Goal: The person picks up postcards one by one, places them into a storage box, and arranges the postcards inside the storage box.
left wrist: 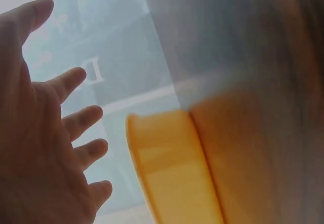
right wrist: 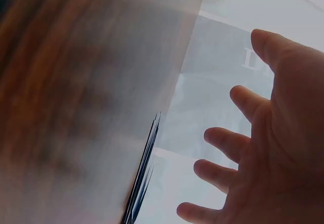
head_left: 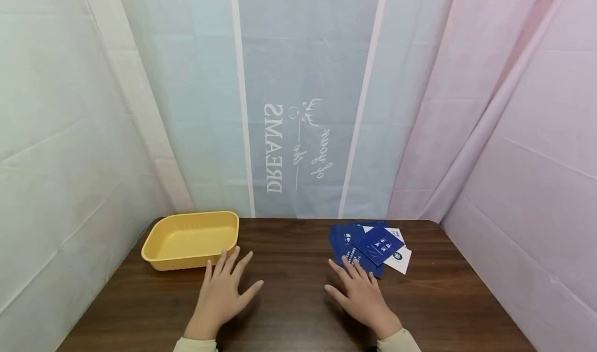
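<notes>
My left hand [head_left: 223,293] is held with fingers spread near the front right corner of a yellow plastic basin [head_left: 196,263], holding nothing. In the left wrist view the basin [left wrist: 172,168] stands beyond the fingertips, apart from them. My right hand [head_left: 363,296], fingers also spread, hovers just in front of a loose pile of cards. The pile has dark blue cards [head_left: 379,246] with white print overlapping white cards [head_left: 399,262]. Seen from the right wrist, the cards [right wrist: 139,183] lie edge-on beside the right hand [right wrist: 273,138], which grips nothing.
Both hands are over a dark brown wooden table [head_left: 289,269]. A pale blue curtain [head_left: 298,56] with mirrored white lettering hangs behind its far edge. White fabric walls [head_left: 60,160] enclose the left and right sides.
</notes>
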Action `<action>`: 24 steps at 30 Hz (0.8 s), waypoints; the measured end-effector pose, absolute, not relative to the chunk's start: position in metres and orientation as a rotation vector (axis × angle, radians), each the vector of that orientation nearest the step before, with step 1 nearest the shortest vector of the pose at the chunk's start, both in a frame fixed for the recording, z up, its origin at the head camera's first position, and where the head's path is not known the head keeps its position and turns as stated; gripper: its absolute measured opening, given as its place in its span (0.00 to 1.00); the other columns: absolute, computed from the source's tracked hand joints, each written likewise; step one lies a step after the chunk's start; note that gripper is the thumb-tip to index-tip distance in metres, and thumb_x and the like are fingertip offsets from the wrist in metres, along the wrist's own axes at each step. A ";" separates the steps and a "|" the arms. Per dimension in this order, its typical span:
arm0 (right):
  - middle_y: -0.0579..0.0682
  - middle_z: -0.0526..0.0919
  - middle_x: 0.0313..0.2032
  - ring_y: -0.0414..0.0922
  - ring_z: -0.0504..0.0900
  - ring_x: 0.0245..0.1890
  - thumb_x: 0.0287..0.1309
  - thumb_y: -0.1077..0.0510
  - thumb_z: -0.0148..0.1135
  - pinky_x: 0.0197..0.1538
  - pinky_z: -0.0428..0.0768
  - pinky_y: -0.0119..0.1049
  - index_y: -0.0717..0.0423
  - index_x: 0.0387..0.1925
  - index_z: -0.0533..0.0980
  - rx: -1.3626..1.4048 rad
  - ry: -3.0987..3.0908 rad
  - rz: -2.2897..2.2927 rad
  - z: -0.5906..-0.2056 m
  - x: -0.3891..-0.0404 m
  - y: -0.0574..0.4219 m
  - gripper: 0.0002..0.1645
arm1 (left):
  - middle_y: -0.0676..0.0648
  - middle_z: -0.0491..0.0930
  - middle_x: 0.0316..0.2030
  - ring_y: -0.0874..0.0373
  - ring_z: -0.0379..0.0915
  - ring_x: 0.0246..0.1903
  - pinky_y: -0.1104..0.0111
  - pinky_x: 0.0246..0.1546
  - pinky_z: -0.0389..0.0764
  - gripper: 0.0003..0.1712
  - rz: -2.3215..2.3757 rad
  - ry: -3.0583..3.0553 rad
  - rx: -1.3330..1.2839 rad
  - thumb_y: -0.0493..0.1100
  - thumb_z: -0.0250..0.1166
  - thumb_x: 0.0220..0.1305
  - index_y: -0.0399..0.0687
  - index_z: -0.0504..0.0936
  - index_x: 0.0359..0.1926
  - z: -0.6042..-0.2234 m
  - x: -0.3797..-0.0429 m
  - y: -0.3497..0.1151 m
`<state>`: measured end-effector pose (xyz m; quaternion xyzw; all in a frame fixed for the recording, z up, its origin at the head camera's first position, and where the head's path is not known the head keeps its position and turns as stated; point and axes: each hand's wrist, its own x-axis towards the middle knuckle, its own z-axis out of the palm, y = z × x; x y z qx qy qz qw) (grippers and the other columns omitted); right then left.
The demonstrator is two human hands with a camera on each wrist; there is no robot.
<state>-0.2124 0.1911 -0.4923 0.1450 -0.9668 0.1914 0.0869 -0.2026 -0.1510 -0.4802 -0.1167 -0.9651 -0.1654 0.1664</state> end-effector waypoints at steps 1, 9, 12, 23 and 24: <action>0.57 0.64 0.73 0.64 0.58 0.72 0.66 0.33 0.58 0.63 0.56 0.76 0.36 0.73 0.66 0.440 -2.872 0.571 -0.493 -0.213 0.191 0.37 | 0.41 0.62 0.73 0.36 0.49 0.73 0.31 0.66 0.48 0.42 -0.463 -2.738 -0.327 0.73 0.58 0.64 0.60 0.69 0.73 -0.479 -0.203 -0.155; 0.57 0.63 0.73 0.65 0.59 0.71 0.68 0.35 0.56 0.63 0.56 0.76 0.37 0.74 0.65 0.477 -2.943 0.544 -0.483 -0.209 0.185 0.37 | 0.37 0.63 0.72 0.32 0.51 0.71 0.29 0.65 0.46 0.43 -0.469 -2.739 -0.254 0.73 0.56 0.66 0.55 0.69 0.73 -0.470 -0.211 -0.186; 0.56 0.62 0.73 0.65 0.59 0.71 0.69 0.35 0.56 0.63 0.56 0.76 0.36 0.74 0.64 0.516 -2.940 0.555 -0.482 -0.211 0.180 0.36 | 0.35 0.62 0.72 0.31 0.50 0.71 0.29 0.65 0.44 0.43 -0.473 -2.752 -0.227 0.73 0.54 0.67 0.54 0.68 0.74 -0.466 -0.217 -0.199; 0.56 0.61 0.74 0.64 0.57 0.73 0.70 0.36 0.55 0.62 0.57 0.76 0.37 0.75 0.62 0.662 -2.927 0.606 -0.472 -0.219 0.152 0.36 | 0.28 0.64 0.68 0.26 0.53 0.68 0.27 0.63 0.45 0.40 -0.499 -2.678 -0.177 0.62 0.57 0.72 0.41 0.64 0.74 -0.453 -0.246 -0.249; 0.56 0.61 0.74 0.64 0.57 0.73 0.70 0.36 0.55 0.62 0.57 0.76 0.36 0.75 0.62 0.680 -2.928 0.607 -0.472 -0.220 0.149 0.36 | 0.28 0.64 0.68 0.26 0.54 0.67 0.27 0.63 0.46 0.40 -0.502 -2.670 -0.171 0.61 0.57 0.72 0.40 0.64 0.73 -0.453 -0.248 -0.254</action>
